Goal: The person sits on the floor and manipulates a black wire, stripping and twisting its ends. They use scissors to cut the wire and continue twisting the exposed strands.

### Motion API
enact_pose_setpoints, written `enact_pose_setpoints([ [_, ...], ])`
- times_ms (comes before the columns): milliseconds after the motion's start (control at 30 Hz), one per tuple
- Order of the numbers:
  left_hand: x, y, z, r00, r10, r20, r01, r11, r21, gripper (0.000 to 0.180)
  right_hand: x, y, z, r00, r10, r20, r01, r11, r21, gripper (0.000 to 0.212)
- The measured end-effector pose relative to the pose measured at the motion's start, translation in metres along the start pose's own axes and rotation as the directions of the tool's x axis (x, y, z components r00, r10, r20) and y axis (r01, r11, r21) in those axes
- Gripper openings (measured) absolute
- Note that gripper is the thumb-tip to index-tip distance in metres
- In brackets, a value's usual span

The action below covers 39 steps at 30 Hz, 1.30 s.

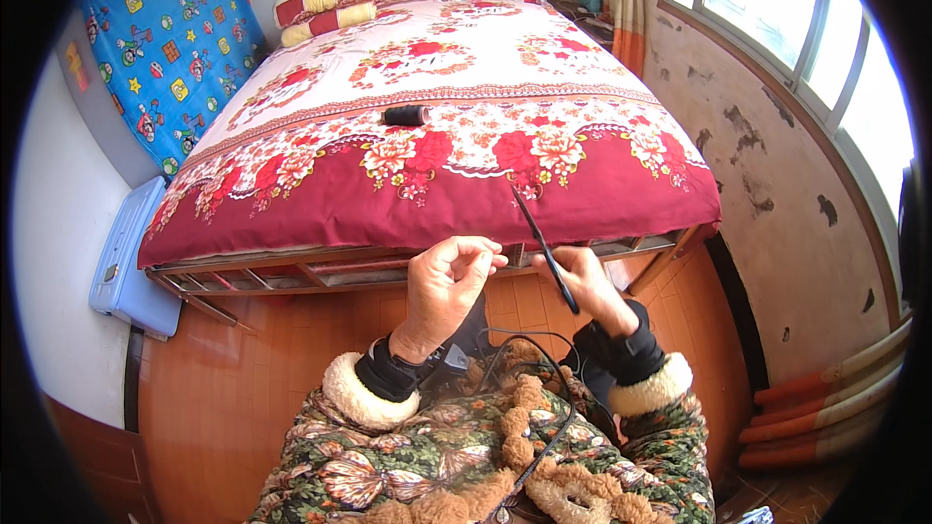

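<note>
My left hand [439, 289] is raised in front of the bed's near edge, thumb and fingertips pressed together in a pinch. Whatever sits in that pinch, if anything, is too small to make out. To its right, my right hand [590, 283] is closed around a pair of dark-handled scissors [536, 229]. The blades point up and away, toward the bed, and look closed. A small gap separates the two hands. Farther off, a spool of black thread [404, 115] lies on its side on the red and white floral bedspread [437, 196].
Folded bedding [325, 6] and pillows lie at the bed's far end. A blue plastic storage box [131, 257] stands at left, near a blue patterned cloth [170, 49]. Windows and a peeling wall [748, 150] run along the right. A black cable [558, 378] crosses my lap.
</note>
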<state>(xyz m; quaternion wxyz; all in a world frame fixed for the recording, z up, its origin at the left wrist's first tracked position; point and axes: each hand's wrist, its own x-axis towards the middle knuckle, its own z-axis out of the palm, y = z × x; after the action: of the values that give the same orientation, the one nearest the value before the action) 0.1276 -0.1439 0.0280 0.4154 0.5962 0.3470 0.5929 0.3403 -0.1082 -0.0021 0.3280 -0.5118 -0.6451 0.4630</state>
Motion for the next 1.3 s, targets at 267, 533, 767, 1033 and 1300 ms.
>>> enact_pose_setpoints([
  [267, 0.015, 0.0, -0.02, 0.974, -0.215, 0.069, 0.226, 0.934, -0.276, 0.012, 0.145, 0.055, -0.022, 0.901, -0.336, -0.275, 0.108, 0.786, -0.609, 0.033],
  [533, 0.029, 0.0, -0.031, 0.948, -0.295, 0.115, 0.315, 0.844, -0.434, 0.011, 0.258, 0.1, -0.028, 0.793, -0.534, -0.293, 0.026, 0.511, -0.859, 0.03],
  [767, 0.029, 0.001, -0.031, 0.953, -0.28, 0.11, 0.3, 0.852, -0.429, 0.011, 0.208, 0.067, -0.018, 0.702, -0.645, -0.301, 0.252, 0.62, -0.743, 0.022],
  [1033, 0.004, 0.065, -0.013, 0.884, 0.139, 0.447, 0.177, 0.784, -0.595, 0.007, 0.033, -0.003, 0.007, 0.913, -0.407, -0.011, 0.406, 0.912, -0.054, 0.018],
  [1300, -0.023, 0.127, 0.015, 0.629, 0.613, 0.478, -0.026, 0.631, -0.775, 0.01, -0.036, -0.044, 0.009, 0.849, -0.506, 0.152, 0.515, 0.856, -0.029, 0.015],
])
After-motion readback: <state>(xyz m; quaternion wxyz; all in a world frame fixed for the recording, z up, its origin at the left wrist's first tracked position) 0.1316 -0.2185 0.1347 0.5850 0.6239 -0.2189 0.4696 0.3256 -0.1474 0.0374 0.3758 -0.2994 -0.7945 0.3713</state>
